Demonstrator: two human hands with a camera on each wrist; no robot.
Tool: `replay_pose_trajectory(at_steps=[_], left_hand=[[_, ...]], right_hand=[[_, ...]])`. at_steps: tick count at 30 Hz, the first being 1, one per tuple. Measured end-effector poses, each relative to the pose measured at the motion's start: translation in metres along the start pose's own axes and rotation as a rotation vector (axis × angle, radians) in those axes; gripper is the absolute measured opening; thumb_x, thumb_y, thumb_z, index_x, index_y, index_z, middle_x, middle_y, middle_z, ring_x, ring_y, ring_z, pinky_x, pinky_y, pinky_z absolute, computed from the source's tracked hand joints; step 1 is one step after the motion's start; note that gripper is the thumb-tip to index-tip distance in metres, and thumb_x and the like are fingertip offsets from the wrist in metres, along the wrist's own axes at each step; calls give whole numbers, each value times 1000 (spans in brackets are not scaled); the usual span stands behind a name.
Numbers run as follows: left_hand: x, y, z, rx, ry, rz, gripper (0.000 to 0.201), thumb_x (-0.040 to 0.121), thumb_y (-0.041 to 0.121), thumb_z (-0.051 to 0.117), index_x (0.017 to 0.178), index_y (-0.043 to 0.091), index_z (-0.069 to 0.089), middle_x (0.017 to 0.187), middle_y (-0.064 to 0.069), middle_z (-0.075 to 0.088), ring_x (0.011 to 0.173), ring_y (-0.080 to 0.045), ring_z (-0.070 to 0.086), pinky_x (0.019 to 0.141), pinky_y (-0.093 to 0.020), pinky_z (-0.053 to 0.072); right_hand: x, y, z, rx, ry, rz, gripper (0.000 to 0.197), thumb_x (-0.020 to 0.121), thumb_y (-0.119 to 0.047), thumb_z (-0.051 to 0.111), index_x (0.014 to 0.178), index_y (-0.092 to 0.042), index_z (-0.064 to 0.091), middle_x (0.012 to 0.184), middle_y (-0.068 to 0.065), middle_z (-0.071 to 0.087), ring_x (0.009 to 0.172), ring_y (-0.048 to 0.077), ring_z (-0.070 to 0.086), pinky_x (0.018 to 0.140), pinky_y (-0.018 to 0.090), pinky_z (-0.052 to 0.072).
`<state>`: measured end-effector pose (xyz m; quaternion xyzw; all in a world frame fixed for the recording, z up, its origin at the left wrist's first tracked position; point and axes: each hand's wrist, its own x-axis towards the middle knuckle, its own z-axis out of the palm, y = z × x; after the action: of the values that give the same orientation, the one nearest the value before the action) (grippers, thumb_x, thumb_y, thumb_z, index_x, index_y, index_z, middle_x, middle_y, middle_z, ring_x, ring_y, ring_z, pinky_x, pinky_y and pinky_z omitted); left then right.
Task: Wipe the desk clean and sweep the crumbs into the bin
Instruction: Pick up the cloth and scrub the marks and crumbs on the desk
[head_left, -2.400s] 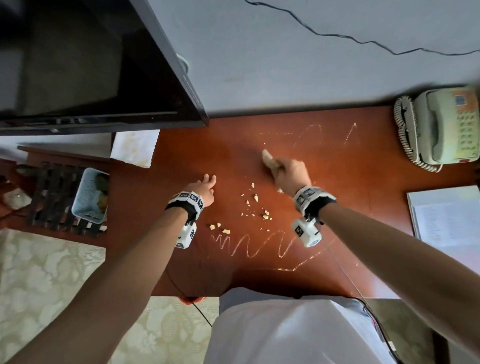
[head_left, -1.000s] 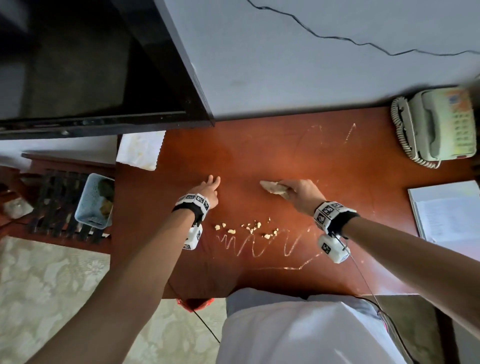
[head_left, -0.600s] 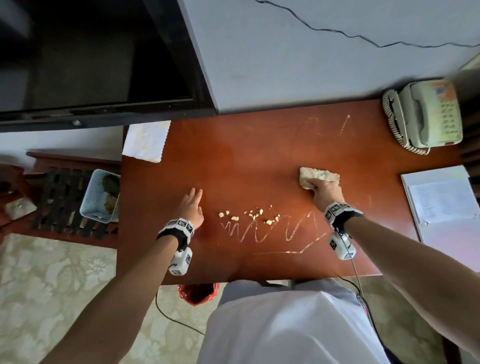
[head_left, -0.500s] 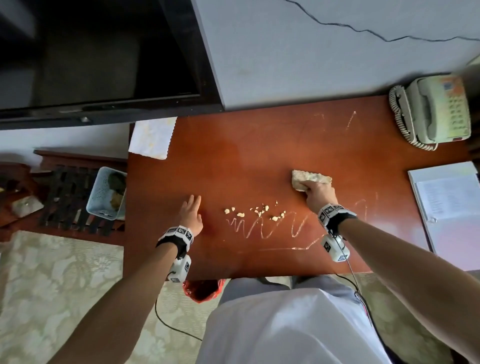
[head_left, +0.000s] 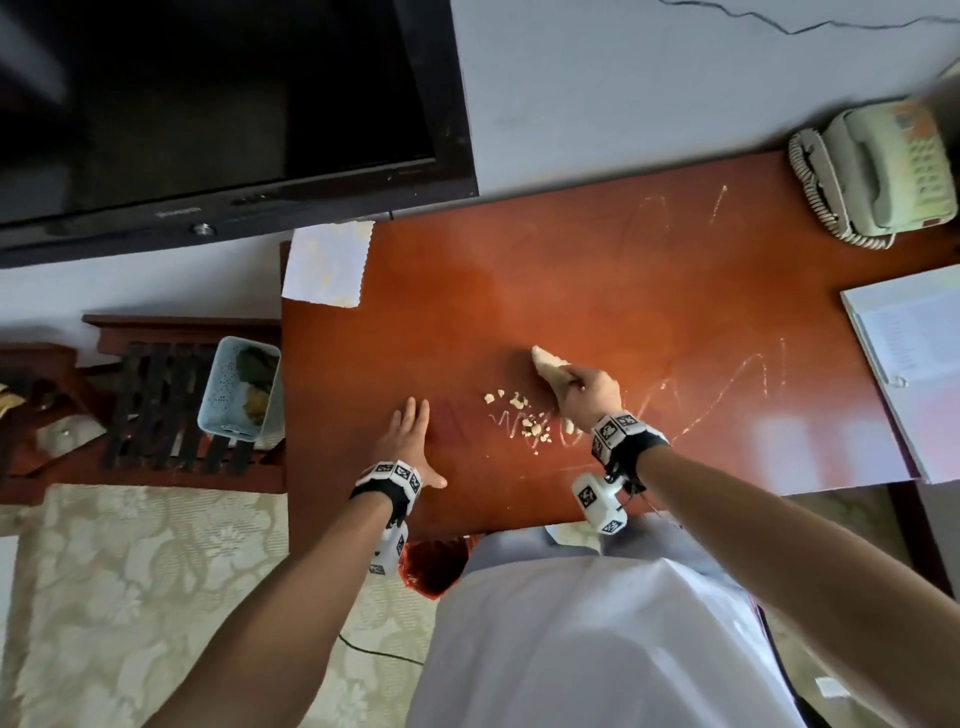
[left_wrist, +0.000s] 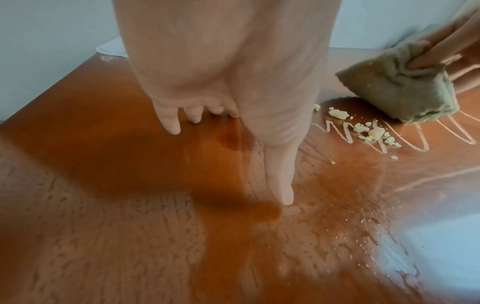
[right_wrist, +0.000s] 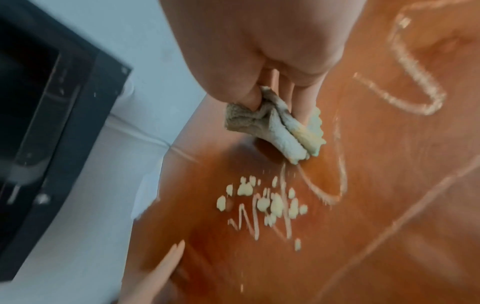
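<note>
A red-brown wooden desk (head_left: 597, 291) stands against a pale wall, scrawled with chalky zigzag marks (head_left: 727, 384); a black screen (head_left: 208, 104) hangs above its far left corner, and a phone (head_left: 883, 171) and a paper pad (head_left: 914, 358) sit at its right end. Our right hand (head_left: 589, 397) is clenched round a folded cloth (head_left: 550, 366), thumb and fingers pinching its bunched top, its lower fold touching the wood just beside the crumbs (head_left: 519, 415); our left hand (head_left: 410, 441) lies flat with fingers straight, holding nothing, a little to the left of them. We judge the cloth soft and limp, so the bunched middle is the right place to grip it; the crumbs look light, dry and brittle, likely to scatter or smear under a hard push, so gentle strokes suit them. To the left the wood is bare as far as the desk's edge, past which a pale blue bin (head_left: 241, 395) waits on a slatted rack; the near edge is close, with a red bag (head_left: 431, 566) below it; a white sheet (head_left: 327, 265) overhangs the far left corner, well apart from the sweep.
</note>
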<state>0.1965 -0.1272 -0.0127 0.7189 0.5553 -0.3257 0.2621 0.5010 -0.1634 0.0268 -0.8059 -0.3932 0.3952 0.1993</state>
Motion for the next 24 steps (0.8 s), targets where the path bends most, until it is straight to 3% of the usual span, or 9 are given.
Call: replay_pose_trajectory(at_steps=[3,10,14,18,24], left_hand=[[-1,1,-3,17,-13,6,150,62,52,93,160,22,-16,168,-3,-21,157,-30,-5,125,-45,23],[-4,-2,-5,110,6,30,153,61,54,93,159,21,-20,168,-2,-23,157,-30,-3,120,-42,30],[-6,-4,0,115,24,45,156,59,54,94,158,23,-23,167,-1,-25,157,-29,-5,118,-41,37],[-7,0,1,125,38,36,158,58,54,94,157,24,-25,166,-1,-27,157,-29,-6,114,-40,41],[-10,6,4,152,36,9,160,57,53,95,156,23,-27,165,-1,-30,156,-29,-9,105,-39,49]], right_hand=[[10,11,-42,12,93,32,26,94,-21,52,107,-20,74,96,11,73,91,30,66,81,34,54],[21,73,-108,-70,277,145,30,90,-18,51,109,-20,74,97,14,72,90,34,67,79,33,54],[15,105,-92,-169,259,231,35,89,-7,49,112,-21,72,111,16,69,102,39,64,85,36,53],[-2,99,-62,-278,280,183,41,89,-7,47,121,-22,68,105,18,71,97,38,65,84,39,50],[-26,68,-8,-293,217,94,39,89,-9,47,119,-23,68,100,17,72,91,35,67,76,33,49]])
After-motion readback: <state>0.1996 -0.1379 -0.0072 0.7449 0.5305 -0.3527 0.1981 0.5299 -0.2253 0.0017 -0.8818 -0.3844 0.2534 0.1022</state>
